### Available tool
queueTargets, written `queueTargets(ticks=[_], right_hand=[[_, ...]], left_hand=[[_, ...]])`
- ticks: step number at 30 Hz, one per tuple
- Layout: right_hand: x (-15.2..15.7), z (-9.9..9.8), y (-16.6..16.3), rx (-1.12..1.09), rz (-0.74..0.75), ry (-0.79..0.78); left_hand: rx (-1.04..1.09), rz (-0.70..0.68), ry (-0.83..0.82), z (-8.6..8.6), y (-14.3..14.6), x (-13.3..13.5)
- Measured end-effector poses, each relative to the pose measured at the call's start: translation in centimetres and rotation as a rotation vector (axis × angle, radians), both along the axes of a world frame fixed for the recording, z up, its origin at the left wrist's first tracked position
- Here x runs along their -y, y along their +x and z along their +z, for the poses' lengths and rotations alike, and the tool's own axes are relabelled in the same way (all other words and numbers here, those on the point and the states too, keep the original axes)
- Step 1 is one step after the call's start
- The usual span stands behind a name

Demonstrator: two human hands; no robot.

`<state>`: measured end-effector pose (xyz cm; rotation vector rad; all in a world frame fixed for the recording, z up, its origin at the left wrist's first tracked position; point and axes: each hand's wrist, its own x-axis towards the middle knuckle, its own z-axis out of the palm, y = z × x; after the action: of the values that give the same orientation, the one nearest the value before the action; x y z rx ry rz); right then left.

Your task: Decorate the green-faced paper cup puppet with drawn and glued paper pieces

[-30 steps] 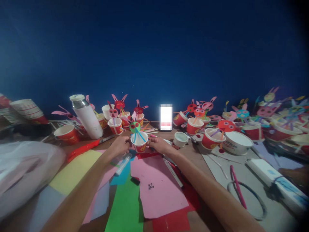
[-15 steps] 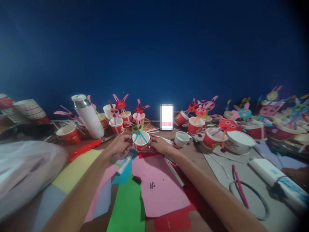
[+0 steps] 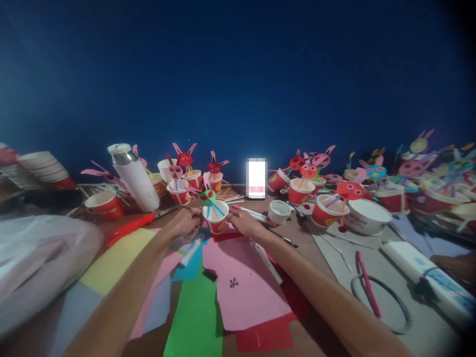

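A red and white paper cup [image 3: 218,224] stands upright in the middle, at the far end of a pink paper sheet [image 3: 249,292]. Inside it a green paper rabbit head [image 3: 207,198] with red eyes and pink ears leans to the left on blue strips. My left hand [image 3: 188,221] has its fingers curled against the cup's left side. On the opposite side, my right hand [image 3: 243,221] grips the cup with bent fingers. Some fingertips of both hands are hidden behind or beside the cup.
Several similar cups with paper rabbits line the back, such as a red cup [image 3: 329,212] at right. A white thermos [image 3: 136,181], red-handled cutter [image 3: 130,229], small white cup [image 3: 279,211], phone [image 3: 256,178], power strip [image 3: 431,275] and plastic bag [image 3: 44,267] lie around.
The green rabbit head has tipped to the left in the cup. Both hands stay at the cup's sides, with the fingers shifted slightly.
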<state>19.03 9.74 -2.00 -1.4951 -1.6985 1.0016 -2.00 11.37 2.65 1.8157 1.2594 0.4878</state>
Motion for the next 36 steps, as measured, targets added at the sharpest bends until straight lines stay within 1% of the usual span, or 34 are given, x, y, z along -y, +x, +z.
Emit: queueTargets(ticks=[5, 11, 21, 27, 31, 36], right_hand=[[0.3, 0.5, -0.1, 0.036, 0.004, 0.043], [0.7, 1.8, 0.0, 0.101, 0.024, 0.119], [1.1, 2.9, 0.2, 0.254, -0.029, 0.167], [1.4, 3.0, 0.4, 0.208, -0.056, 0.194], [1.3, 2.9, 0.6, 0.117, 0.011, 0.231], [1.1, 3.3, 1.3, -0.008, 0.211, 0.250]], left_hand=[[-0.099, -0.006, 0.079, 0.3, -0.2, -0.1], [-0.166, 0.016, 0.147, 0.9, 0.4, 0.4], [-0.189, 0.036, 0.215, 1.3, 0.9, 0.7], [-0.164, 0.049, 0.220, 1.2, 1.0, 0.7], [-0.146, 0.075, 0.201, 0.9, 0.6, 0.4], [-0.109, 0.083, 0.174, 1.1, 0.3, 0.5]])
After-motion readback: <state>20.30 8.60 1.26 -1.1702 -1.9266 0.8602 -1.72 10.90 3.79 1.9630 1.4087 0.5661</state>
